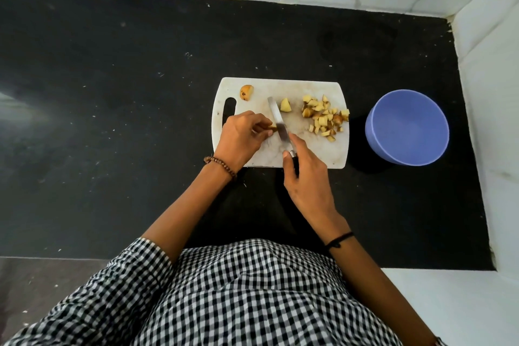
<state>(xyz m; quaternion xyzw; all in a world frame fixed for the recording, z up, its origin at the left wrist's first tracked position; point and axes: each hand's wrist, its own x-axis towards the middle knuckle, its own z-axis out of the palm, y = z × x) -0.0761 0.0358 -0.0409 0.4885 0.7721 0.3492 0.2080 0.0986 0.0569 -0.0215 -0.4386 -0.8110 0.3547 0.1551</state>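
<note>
On the cutting board (pixel 303 154), left of its middle, the left hand (pixel 241 135) pinches a small potato piece (pixel 271 128): firm, light, likely slick on cut faces, so best held by its skin. The right hand (pixel 306 177) grips the knife (pixel 276 118) by its handle; its long axis runs near to far, tip pointing far and slightly left

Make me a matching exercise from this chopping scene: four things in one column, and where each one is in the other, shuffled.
1 knife
2 blue bowl
3 diced pile
4 potato piece

A pinched by the left hand
B gripped by the right hand
C on the counter, right of the cutting board
D on the board's right side

Pairs: 1-B, 2-C, 3-D, 4-A
</note>
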